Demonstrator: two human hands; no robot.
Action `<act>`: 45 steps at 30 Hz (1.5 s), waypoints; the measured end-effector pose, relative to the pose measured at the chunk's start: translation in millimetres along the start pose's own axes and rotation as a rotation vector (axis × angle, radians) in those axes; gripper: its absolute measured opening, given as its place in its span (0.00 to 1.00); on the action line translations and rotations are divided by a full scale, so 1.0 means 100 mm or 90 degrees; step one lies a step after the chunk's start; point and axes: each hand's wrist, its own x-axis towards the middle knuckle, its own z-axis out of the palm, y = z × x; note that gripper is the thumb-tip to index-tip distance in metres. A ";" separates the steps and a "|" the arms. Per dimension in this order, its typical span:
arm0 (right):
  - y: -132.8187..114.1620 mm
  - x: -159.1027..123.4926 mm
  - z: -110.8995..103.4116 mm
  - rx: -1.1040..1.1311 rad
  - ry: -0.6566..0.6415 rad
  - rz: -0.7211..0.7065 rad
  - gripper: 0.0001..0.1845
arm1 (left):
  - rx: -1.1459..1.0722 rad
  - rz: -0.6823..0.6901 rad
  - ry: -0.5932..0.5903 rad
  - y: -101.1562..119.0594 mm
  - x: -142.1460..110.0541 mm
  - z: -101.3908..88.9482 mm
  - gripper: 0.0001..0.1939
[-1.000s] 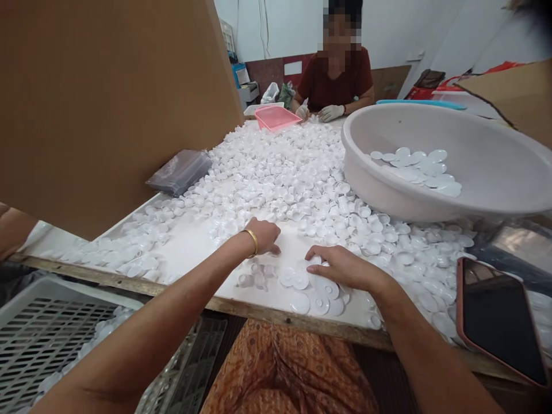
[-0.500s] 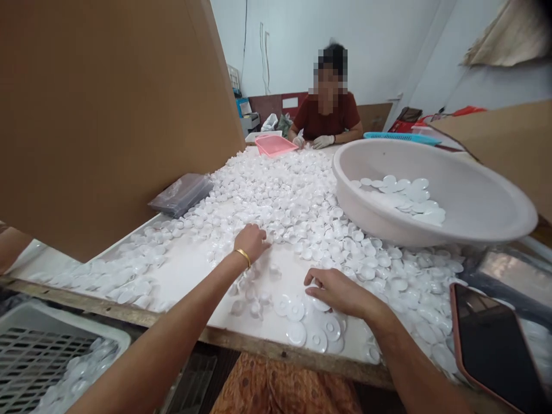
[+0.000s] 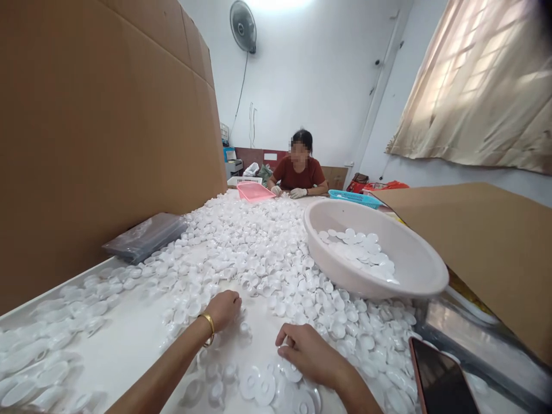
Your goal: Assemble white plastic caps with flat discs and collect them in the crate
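Note:
My left hand (image 3: 225, 310) is over the near edge of a heap of small white plastic cup-like pieces (image 3: 259, 253). Its fingers curl inward, and whatever they may hold is hidden. A gold bangle (image 3: 207, 329) circles that wrist. To the right, my right hand (image 3: 304, 352) has its thumb and fingers bent together around a white plastic disc (image 3: 290, 371), partly covered by the hand. Just below lie several flat white discs with a raised ring (image 3: 264, 386). Translucent cup-like pieces (image 3: 215, 391) rest left of those discs.
A large pale basin (image 3: 405, 253) holding white discs stands at right. A phone (image 3: 442, 376) lies near the front right. Tall cardboard (image 3: 107, 132) walls the left side, beside a plastic-wrapped packet (image 3: 146, 236). Across the table sits a gloved co-worker (image 3: 297, 172) near a pink tray (image 3: 255, 192).
The camera view has tilted up, so a wall fan and curtain now show. My left fingers have drawn inward from the heap's edge. My right hand stays by the discs, fingers still bent.

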 end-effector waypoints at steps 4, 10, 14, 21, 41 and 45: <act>0.01 0.01 0.02 0.012 0.021 -0.013 0.09 | 0.010 -0.016 0.058 -0.02 -0.02 0.08 0.15; 0.00 0.02 0.05 0.019 0.026 -0.015 0.10 | 0.001 0.017 0.124 -0.09 -0.12 0.19 0.14; 0.01 0.03 0.07 0.014 0.030 -0.024 0.12 | -0.016 0.061 0.166 -0.10 -0.16 0.21 0.13; 0.00 0.04 0.07 0.032 0.037 -0.028 0.12 | -0.043 0.083 0.170 -0.09 -0.18 0.25 0.12; -0.05 0.01 0.07 0.050 0.044 -0.025 0.12 | -0.065 0.074 0.156 -0.11 -0.17 0.26 0.13; -0.05 0.01 0.08 0.046 0.042 -0.020 0.11 | -0.059 0.073 0.151 -0.10 -0.18 0.25 0.13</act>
